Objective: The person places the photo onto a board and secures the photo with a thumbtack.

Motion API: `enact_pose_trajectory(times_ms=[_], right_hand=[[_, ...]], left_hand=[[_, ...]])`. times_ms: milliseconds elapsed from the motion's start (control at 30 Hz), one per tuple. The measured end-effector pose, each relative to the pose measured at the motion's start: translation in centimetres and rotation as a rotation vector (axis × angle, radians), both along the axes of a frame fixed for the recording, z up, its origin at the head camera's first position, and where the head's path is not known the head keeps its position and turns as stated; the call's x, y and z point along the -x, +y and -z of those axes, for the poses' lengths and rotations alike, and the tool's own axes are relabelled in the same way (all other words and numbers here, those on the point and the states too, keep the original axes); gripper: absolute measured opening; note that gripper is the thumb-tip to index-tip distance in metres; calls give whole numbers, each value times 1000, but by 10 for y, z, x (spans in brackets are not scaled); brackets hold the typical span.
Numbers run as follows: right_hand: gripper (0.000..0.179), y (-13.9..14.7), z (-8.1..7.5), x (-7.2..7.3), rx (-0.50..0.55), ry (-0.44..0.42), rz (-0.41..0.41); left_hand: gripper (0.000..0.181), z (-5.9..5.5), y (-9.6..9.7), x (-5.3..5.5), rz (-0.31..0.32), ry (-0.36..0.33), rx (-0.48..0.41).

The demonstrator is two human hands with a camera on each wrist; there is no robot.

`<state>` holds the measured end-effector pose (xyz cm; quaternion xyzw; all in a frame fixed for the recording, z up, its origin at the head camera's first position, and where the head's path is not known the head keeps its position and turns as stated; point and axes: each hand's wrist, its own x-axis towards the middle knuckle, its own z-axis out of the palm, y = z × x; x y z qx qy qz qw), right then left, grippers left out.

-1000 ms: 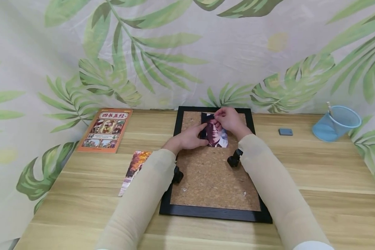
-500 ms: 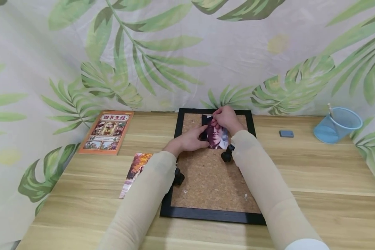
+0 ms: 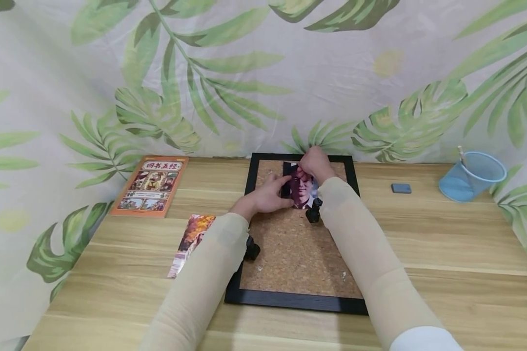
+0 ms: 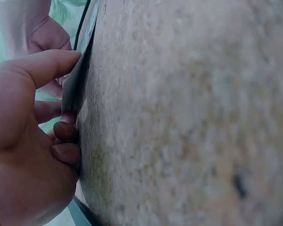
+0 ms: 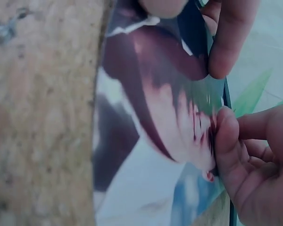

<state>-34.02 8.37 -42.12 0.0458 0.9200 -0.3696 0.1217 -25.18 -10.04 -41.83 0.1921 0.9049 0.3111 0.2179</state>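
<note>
On the framed corkboard, near its top, lies a portrait photo of a person in a light collar. My left hand holds the photo at its lower left, thumb and fingers spread around that corner; in the left wrist view the photo's edge bows up between the fingers. At the photo's upper part, my right hand has thumb and curled fingers pressed together. The right wrist view shows this right hand up against the photo's face; I cannot tell what its fingertips pinch.
Small clear pins sit near the board's corners. Left lie an orange comic-style book and an autumn-coloured photo, partly under the left sleeve. Right are a small blue block and a blue mesh pen cup holding a stick.
My right hand has shifted slightly left and its wrist has turned inward, still at the photo's top. The left hand stays in place on the photo.
</note>
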Motion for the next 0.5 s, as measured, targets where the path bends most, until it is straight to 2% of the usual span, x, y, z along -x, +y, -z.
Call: enact_pose_trajectory(times_ms=[33, 100, 267, 367, 500], right_hand=[[24, 1, 0, 0, -29, 6, 14], [22, 4, 1, -2, -1, -13, 44], [26, 10, 6, -4, 223, -120, 109], [28, 11, 9, -5, 246, -113, 125], [27, 13, 12, -6, 208, -89, 108]], left_hand=[[84, 1, 1, 0, -7, -3, -5], [84, 2, 2, -1, -18, -10, -17], [83, 2, 1, -1, -42, -14, -32], [82, 2, 1, -1, -55, -4, -25], [81, 2, 2, -2, -73, 1, -15]])
